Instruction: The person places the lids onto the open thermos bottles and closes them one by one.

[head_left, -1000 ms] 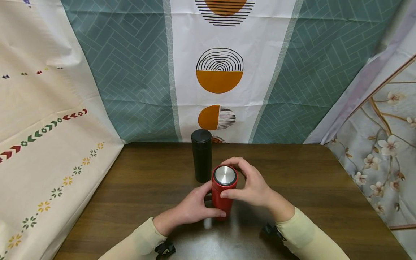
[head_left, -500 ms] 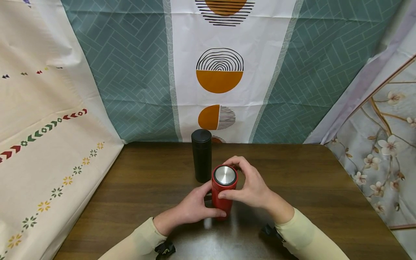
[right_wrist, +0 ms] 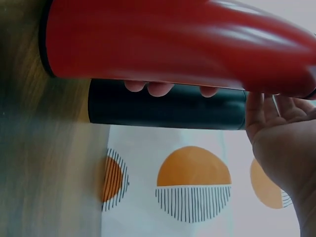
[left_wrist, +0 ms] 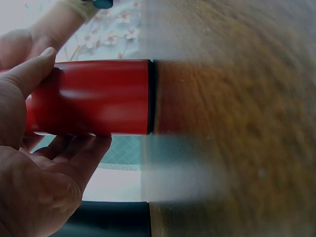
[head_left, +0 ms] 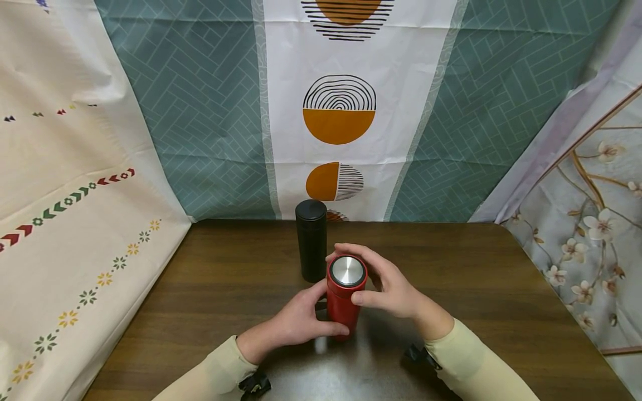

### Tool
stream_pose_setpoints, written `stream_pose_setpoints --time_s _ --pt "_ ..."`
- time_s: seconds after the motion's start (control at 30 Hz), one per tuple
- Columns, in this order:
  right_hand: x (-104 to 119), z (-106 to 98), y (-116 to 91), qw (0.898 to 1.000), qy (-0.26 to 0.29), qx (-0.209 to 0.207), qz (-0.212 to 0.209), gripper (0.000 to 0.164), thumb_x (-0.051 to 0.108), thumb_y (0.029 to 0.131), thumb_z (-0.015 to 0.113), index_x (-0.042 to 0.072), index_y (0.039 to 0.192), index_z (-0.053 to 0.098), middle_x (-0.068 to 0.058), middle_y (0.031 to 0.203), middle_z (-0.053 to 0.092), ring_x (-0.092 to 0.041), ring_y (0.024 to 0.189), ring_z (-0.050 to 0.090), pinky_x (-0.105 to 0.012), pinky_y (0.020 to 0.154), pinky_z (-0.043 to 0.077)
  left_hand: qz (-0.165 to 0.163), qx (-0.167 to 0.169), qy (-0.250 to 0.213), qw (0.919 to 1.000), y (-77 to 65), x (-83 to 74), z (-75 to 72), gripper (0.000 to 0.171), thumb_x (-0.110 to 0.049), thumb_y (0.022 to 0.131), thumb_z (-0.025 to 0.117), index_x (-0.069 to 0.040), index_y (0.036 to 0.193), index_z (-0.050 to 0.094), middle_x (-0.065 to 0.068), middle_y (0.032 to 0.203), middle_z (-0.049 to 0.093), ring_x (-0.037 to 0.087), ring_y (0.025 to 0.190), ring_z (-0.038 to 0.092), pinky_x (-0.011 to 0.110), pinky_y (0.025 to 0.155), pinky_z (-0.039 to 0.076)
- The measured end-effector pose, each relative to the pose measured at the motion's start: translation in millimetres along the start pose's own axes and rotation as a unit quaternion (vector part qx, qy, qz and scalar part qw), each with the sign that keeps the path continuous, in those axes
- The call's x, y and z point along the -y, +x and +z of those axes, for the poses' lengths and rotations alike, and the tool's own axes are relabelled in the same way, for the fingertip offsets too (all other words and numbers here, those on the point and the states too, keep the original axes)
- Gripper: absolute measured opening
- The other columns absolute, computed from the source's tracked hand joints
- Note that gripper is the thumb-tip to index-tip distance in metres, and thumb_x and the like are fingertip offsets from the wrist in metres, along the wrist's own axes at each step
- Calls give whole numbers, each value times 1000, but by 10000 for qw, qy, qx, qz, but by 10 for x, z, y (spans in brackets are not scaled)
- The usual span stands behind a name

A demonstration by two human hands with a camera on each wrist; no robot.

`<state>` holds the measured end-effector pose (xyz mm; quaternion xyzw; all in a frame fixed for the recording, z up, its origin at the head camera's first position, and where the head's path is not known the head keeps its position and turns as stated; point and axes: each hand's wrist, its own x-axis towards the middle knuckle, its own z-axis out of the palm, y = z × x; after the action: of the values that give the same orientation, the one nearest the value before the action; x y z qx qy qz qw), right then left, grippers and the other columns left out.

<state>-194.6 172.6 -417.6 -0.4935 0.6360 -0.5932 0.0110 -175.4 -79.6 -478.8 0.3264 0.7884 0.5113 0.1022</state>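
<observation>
A red thermos (head_left: 342,306) stands upright on the brown table, its lid (head_left: 348,270) topped by a brushed-metal disc with a black ring. My left hand (head_left: 301,320) grips the body from the left, thumb across the near side; the left wrist view shows the fingers along the far side and the black base (left_wrist: 151,97) down at the table. Up at the lid, my right hand (head_left: 393,289) holds it from the right, thumb in front and fingers curved behind. In the right wrist view, left fingertips (right_wrist: 160,89) peek past the red wall.
Just behind and left of the red thermos stands a black thermos (head_left: 312,245), upright and close to my hands. A patterned curtain (head_left: 215,139) hangs at the table's back edge. Cream cloth (head_left: 75,250) lines the left side, flowered cloth (head_left: 587,245) the right.
My right hand has turned around the lid: its thumb first slid left, then back right, while its fingers reach farther left behind. My left hand and the thermos have stayed put.
</observation>
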Motion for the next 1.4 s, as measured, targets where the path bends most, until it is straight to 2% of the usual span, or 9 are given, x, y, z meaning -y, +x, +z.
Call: stream_pose_setpoints --time_s 0.13,0.3,0.47,0.73,1.4 --pt "-10 -11 8 9990 372 150 -207 71 12 107 70 -7 167 37 -26 153 61 -33 142 60 -40 118 51 -13 -7 14 10000 2 -7 3 75 -35 89 97 -37 152 55 -18 143 68 12 136 63 46 118 52" --pt "-10 -22 1 9993 354 112 -80 68 6 104 70 -7 164 42 -23 151 64 -32 140 62 -40 116 53 16 -18 9 10000 3 -2 2 78 -34 89 97 -38 154 54 -18 145 67 13 138 63 46 118 52" --pt "-16 -32 -18 9999 86 -40 102 66 3 99 74 -1 161 50 -19 149 67 -33 137 64 -39 116 52 22 -23 -3 10000 3 6 2 79 -35 89 97 -39 155 53 -18 146 67 13 139 62 46 118 51" --pt "23 -37 -41 9959 -645 -472 417 67 2 90 85 9 152 62 -10 145 70 -29 133 65 -38 118 49 35 -47 83 9999 0 2 5 76 -33 89 97 -37 153 55 -19 145 67 12 137 63 45 118 52" --pt "67 29 -24 9852 -1365 -890 527 72 6 78 99 14 140 62 -3 131 71 -24 118 69 -39 105 58 117 -69 133 9998 3 10 3 76 -33 89 98 -37 152 56 -19 144 67 11 136 63 46 118 52"
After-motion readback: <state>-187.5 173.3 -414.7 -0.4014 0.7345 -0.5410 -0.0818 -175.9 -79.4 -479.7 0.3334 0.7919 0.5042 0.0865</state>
